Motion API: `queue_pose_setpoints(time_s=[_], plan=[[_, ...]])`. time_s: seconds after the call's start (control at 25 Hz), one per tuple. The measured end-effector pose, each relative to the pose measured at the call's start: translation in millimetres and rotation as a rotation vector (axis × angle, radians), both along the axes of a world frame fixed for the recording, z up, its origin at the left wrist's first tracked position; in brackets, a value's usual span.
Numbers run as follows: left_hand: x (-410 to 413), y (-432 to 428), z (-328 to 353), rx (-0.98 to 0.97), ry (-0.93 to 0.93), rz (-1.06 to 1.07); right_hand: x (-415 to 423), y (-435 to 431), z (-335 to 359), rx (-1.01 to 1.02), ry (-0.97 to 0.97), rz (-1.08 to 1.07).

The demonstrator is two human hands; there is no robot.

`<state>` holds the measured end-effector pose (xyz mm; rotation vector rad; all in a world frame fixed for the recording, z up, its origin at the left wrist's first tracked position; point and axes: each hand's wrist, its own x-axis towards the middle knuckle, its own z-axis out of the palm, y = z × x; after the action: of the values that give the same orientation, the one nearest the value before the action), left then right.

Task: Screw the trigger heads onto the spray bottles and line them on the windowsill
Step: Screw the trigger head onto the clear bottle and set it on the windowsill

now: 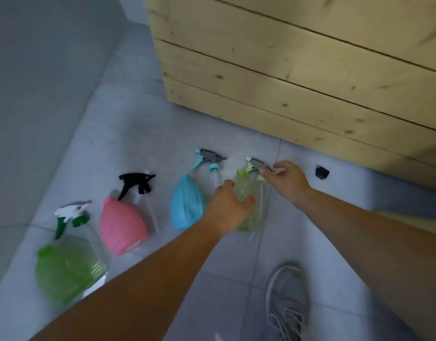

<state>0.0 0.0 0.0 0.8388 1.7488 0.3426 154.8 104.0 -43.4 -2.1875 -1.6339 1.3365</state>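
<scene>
- Pale-green bottle [244,193] lies on the floor [128,134], the left hand [228,207] wrapped around its body.
- Right hand [286,179] pinches its green-grey trigger head [255,166] just above.
- Left of the hands: blue bottle [186,205], pink bottle [121,226], contents unclear.

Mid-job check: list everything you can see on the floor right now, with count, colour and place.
Spray bottles: 4, lying in a row on the tiled floor; green far left, pink, blue, pale green under the hands.
Trigger heads: 4, unscrewed, one above each bottle; white-green, black, teal-grey, pale green-grey.
Small black object: 1, right, near crate.
Wooden crate: 1, pale, behind.
Grey shoe: 1, bottom.
Left hand: gripping pale green bottle.
Right hand: pinching its trigger head.
</scene>
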Motion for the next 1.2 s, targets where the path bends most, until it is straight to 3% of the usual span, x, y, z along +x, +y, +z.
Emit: queue_pose_setpoints(time_s=[0.16,0.44,0.6,0.76,0.96,1.08,1.2], plan=[[12.5,20.0,-24.8,0.030,0.192,-0.104,3.2,17.5,-25.3,-0.034,-0.036,-0.010],[21.4,19.4,-48.9,-0.002,0.255,-0.141,1.3,27.9,-40.7,-0.001,-0.080,0.085],[23.5,12.0,-40.7,0.047,0.183,-0.069,1.0,28.5,-31.7,-0.085,0.004,0.063],[14.0,-0.9,-7.4,0.172,-0.076,0.124,-5.8,30.6,2.4,-0.155,0.256,-0.022],[-35.3,-40.1,84.3,0.357,-0.181,0.237,-48.5,31.8,104.9,-0.117,0.375,0.171],[-76.6,-81.8,153.6,0.450,-0.221,0.290,-88.7,9.9,221.9,0.076,0.466,0.372],[-112.5,-128.9,221.2,0.513,-0.231,0.314,-116.5,-30.4,334.4,0.394,0.640,0.400]])
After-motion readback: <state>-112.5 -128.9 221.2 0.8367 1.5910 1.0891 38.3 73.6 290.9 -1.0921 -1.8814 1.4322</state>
